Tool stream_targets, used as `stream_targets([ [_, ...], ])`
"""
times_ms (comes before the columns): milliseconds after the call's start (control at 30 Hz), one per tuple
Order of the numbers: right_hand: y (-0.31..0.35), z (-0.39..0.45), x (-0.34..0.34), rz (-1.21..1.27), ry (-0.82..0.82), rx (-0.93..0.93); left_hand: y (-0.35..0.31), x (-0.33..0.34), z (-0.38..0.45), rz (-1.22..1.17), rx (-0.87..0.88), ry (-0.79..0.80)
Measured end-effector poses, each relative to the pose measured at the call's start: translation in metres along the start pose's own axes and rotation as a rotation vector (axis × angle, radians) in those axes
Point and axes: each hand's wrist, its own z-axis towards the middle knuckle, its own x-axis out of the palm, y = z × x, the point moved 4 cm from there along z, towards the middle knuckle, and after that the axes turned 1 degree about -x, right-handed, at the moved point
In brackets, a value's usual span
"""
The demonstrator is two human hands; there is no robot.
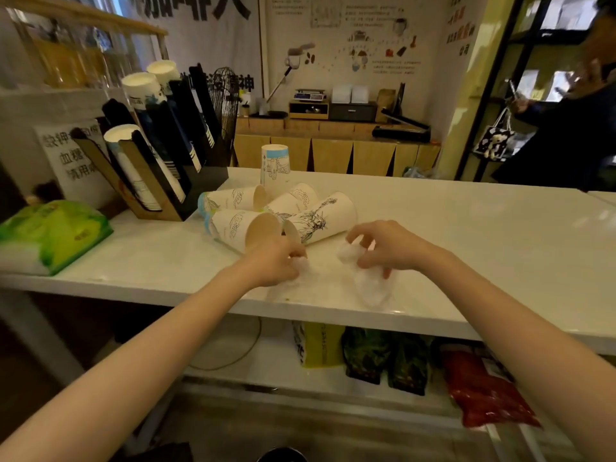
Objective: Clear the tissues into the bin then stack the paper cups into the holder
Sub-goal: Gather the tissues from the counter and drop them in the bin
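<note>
Crumpled white tissues lie near the front edge of the white counter (466, 248). My left hand (273, 261) pinches one tissue (305, 271). My right hand (383, 248) closes on another tissue (370, 285), with a balled part at my fingertips. Just behind my hands several printed paper cups lie on their sides, among them one with a statue drawing (320, 218) and one with its open mouth towards me (243, 228). One cup (275, 165) stands upside down behind them. The cup holder (156, 155) stands at the left with stacks of cups in its slots. No bin is in view.
A green tissue pack (53, 231) lies at the counter's left end. A sign (73, 158) leans behind the holder. Bags sit on the shelf (366, 381) below the counter. A person (580, 105) stands at the far right, beyond the counter.
</note>
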Motion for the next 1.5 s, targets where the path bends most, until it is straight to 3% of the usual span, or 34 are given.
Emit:
stream_targets([
  [100,0.018,-0.019,0.005,0.207,0.034,0.024,0.005,-0.008,-0.027,-0.284,0.017,-0.065],
  [200,0.04,-0.041,0.029,0.353,0.186,0.02,0.016,-0.007,-0.065,-0.479,-0.06,-0.067],
  [433,0.048,-0.073,0.133,0.345,0.461,0.046,0.051,0.057,-0.147,-0.522,-0.215,0.002],
  [667,-0.009,-0.073,0.267,0.561,0.34,0.327,0.1,0.165,-0.188,-0.559,-0.46,0.161],
  [800,-0.056,-0.069,0.345,0.459,0.249,0.41,0.132,0.253,-0.196,-0.541,-0.552,0.263],
  [967,-0.122,-0.064,0.456,0.434,0.093,0.53,0.17,0.367,-0.192,-0.543,-0.645,0.198],
  [1133,-0.186,-0.051,0.562,0.28,0.104,0.492,0.203,0.481,-0.184,-0.629,-0.699,0.169],
  [1267,-0.235,-0.023,0.635,0.31,0.076,0.562,0.234,0.575,-0.173,-0.588,-0.759,0.188],
  [1500,-0.297,0.02,0.758,0.39,0.22,0.678,0.275,0.694,-0.152,-0.544,-0.841,0.264],
])
